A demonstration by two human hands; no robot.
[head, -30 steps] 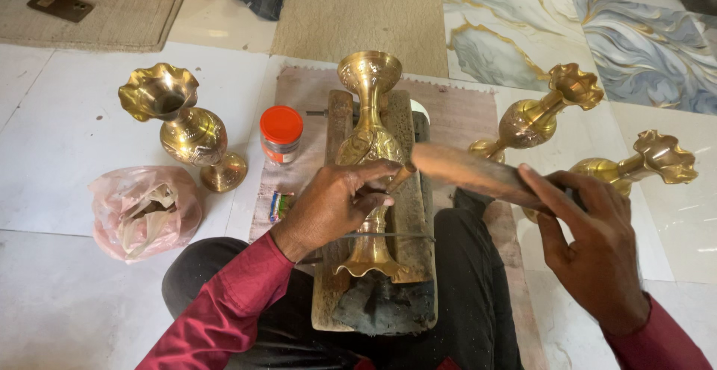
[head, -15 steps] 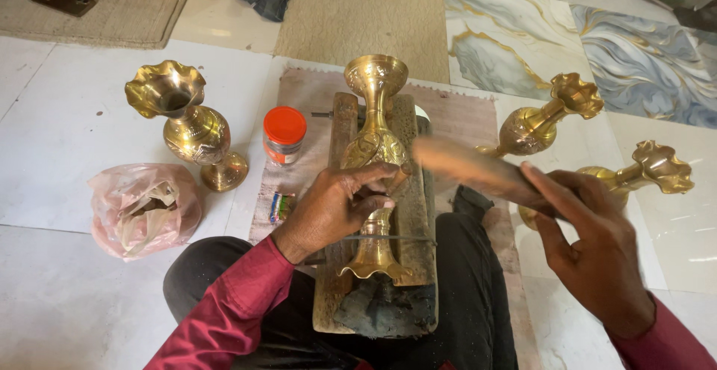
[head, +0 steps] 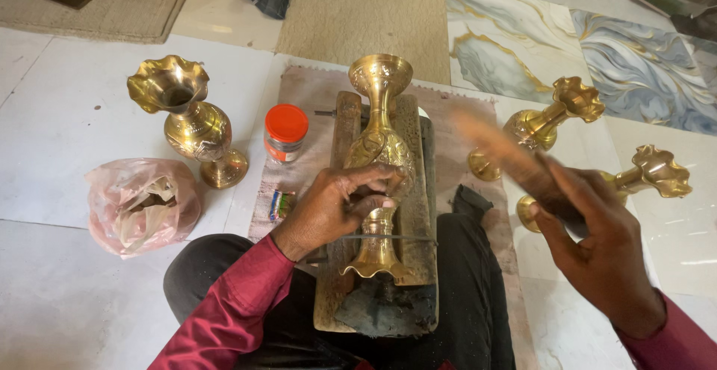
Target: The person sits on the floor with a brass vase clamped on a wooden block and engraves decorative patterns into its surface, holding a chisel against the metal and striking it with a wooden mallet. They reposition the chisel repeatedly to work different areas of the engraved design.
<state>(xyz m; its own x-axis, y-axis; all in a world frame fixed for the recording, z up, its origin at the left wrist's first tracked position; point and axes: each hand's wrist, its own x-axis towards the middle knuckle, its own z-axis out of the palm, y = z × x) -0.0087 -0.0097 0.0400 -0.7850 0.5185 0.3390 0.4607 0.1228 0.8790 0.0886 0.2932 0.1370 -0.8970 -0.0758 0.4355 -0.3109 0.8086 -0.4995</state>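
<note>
Since the earlier frame, the right hand [head: 597,247] had lifted its wooden stick [head: 500,153] higher and more to the right, so the stick appeared blurred, and the camera had come a little nearer. Its grip was clenched around the lower end of the stick. The left hand [head: 336,206] was closed on a thin metal tool [head: 388,237] and rested on the belly of the brass vase [head: 379,153], probably to keep the point steady on the metal. This vase lay along a worn wooden block [head: 418,191] on the person's lap, its mouth away from the body, which likely stopped it from rolling. Its surface was shiny, golden, with a raised pattern and a wavy foot. On the white floor tiles [head: 60,116] at the left stood a similar vase [head: 190,123] with a ruffled rim, beside a crumpled pink plastic bag [head: 142,206] and a small jar with an orange lid [head: 285,132]. Two more vases [head: 545,123] lay tilted at the right.
</note>
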